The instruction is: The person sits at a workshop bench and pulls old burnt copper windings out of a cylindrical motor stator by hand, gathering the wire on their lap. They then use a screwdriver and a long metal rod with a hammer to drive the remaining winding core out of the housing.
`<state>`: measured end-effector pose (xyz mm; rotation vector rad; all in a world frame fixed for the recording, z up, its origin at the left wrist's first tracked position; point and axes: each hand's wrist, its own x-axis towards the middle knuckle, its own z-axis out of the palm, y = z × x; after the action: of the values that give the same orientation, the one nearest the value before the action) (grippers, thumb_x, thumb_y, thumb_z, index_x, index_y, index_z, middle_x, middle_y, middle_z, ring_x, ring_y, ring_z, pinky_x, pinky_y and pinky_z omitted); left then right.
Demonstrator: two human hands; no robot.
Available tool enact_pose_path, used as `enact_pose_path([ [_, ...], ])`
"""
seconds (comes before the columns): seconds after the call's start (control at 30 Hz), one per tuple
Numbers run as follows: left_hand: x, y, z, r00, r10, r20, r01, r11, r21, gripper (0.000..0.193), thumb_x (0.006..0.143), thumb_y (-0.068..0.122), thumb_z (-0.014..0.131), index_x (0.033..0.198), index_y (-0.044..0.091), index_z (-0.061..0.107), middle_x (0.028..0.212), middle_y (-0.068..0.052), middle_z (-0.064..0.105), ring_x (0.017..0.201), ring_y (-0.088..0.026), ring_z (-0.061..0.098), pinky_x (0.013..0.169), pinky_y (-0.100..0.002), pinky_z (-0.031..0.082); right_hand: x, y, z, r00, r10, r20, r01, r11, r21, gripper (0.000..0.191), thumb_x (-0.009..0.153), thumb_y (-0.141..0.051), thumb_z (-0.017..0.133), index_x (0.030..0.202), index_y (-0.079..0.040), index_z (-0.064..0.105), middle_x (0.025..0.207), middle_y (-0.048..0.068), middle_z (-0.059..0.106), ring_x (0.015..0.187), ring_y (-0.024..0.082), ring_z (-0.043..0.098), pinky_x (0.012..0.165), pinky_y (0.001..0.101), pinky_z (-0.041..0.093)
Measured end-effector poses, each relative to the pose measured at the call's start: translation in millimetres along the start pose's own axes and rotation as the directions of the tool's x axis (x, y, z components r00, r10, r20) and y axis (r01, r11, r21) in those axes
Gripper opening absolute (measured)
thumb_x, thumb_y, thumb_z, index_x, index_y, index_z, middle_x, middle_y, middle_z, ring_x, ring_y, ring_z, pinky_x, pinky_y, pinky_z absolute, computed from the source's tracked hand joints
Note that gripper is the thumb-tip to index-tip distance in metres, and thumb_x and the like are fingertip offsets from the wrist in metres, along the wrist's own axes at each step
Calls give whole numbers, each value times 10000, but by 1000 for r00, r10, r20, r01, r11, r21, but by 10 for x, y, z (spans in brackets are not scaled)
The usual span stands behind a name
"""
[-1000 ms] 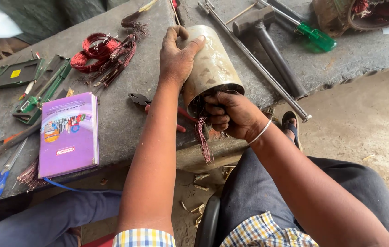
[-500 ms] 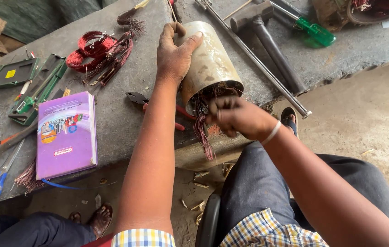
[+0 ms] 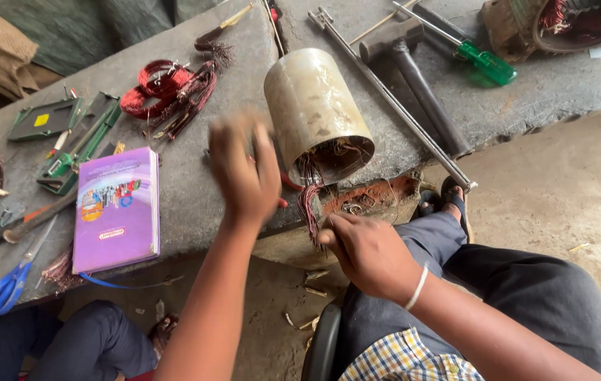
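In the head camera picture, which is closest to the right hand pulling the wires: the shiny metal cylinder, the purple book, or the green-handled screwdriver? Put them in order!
From the right hand:
1. Dull metal cylinder, just above it on the bench edge.
2. Purple book, off to the left.
3. Green-handled screwdriver, far up at the right.

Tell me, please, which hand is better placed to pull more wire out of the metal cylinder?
The right hand: it already grips the wire bundle hanging from the metal cylinder. The left hand is blurred, off the cylinder, and holds nothing.
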<state>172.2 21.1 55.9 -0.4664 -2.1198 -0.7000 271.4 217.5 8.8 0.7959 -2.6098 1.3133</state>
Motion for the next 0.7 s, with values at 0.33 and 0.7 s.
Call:
enact_pose_path([
  [0.33, -755, 334, -310, 739, 273, 616, -438, 889, 130, 393, 969, 40, 543, 1330, 74, 696, 1472, -123, 588, 1240, -323, 585, 1081, -406, 545, -286, 83, 77, 984, -176, 14, 176, 984, 23, 184, 937, -214, 645, 879, -52, 580, 791, 141, 592, 772, 370, 617, 696, 462, 513],
  [0.7, -1397, 526, -242, 953, 128, 273, -120, 992, -43, 150, 930, 64, 700, 1079, 85, 701, 1342, -134, 655, 1359, -442, 560, 1140, -507, 513, -695, 297, -155, 998, 54, -16, -45, 931, 363, 268, 1033, -246, 542, 943, -21, 658, 780, 116, 645, 706, 231, 647, 675, 337, 526],
])
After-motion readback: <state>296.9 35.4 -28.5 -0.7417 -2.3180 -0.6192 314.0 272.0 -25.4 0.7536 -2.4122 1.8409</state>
